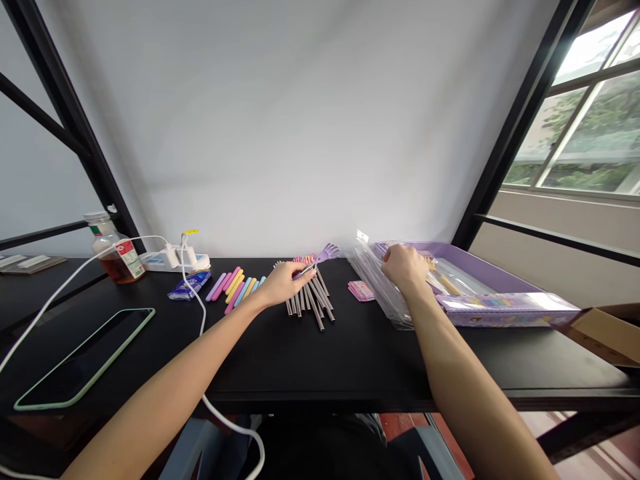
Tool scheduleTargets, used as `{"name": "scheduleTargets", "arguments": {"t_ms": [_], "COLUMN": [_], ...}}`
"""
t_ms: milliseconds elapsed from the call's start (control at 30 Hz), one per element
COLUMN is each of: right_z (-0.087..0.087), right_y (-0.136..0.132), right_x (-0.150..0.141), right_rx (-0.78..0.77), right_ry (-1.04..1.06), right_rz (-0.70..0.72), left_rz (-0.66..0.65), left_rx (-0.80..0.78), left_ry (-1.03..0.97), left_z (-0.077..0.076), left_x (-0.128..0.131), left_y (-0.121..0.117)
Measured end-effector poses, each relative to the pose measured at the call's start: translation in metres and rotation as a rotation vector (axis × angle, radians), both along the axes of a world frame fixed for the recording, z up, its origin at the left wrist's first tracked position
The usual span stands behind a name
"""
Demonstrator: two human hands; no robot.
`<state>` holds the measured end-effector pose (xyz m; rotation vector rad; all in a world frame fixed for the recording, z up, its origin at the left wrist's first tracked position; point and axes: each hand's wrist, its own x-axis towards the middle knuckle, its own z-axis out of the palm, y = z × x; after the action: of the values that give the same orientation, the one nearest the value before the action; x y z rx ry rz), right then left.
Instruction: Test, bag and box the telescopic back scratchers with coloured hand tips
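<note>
Since the left hand (pixel 286 285) is gripping a purple hand-shaped scratcher (pixel 329 253) by its thin metallic shaft, palm end sticking out toward the wall, I'd call this the matching-up stage: one piece in the grip, the other hand over at the plastic. The right hand (pixel 406 265) is curled up at the clear plastic sleeves (pixel 383 290), fingers tucked out of sight, so I honestly can't tell if it's pinching one or just resting there. Whatever comes next, I'd say it calls for a fine pinch to peel off one layer, since thin film like that probably clings and slides, plus a steady hold on the scratcher.

Right by the left hand there's a fanned pile of metal rods (pixel 314 301), and between that and the sleeves, a little stack of pink cards (pixel 361 291). Coloured sticks (pixel 233 288) lie to the left, and a purple box (pixel 465 268) sits right of the sleeves with bagged yellowish stuff inside.

As for writing: no luck. The red, white and green label on the bottle (pixel 116 250) is too small to read, same with the blue packet (pixel 190 285), the yellow tag (pixel 191 232) and the box's printed edge. The phone (pixel 85 360) on the black tabletop (pixel 350 363) has a dark screen and no brand I can make out.
</note>
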<state>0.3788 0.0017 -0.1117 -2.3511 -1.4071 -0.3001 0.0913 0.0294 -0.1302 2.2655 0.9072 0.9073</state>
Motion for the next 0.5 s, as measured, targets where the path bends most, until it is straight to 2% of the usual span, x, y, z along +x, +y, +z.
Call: {"name": "scheduleTargets", "arguments": {"t_ms": [100,167,267,367,433,500], "right_z": [0.005,0.008,0.008,0.002,-0.002,-0.006], "right_y": [-0.003,-0.004,-0.005,-0.005,-0.004,-0.005], "right_x": [-0.003,-0.01,-0.031,-0.061,-0.079,-0.091], "right_rx": [0.129,0.243,0.426,0.457,0.399,0.355], "right_ry": [-0.009,-0.013,-0.053,-0.156,-0.211,-0.209], "right_rz": [-0.009,0.094,0.426,0.771,0.943,1.066], "left_rz": [-0.074,-0.153,-0.328,-0.479,-0.495,-0.429], "left_rx": [-0.205,-0.393,-0.624,-0.758,-0.8,-0.815], "left_ry": [-0.097,-0.202,-0.396,-0.547,-0.597,-0.632], "left_z": [0.002,0.005,0.011,0.014,0.013,0.009], "left_x": [0.001,0.002,0.002,0.001,0.001,0.003], "left_y": [-0.002,-0.006,-0.012,-0.015,-0.014,-0.009]}}
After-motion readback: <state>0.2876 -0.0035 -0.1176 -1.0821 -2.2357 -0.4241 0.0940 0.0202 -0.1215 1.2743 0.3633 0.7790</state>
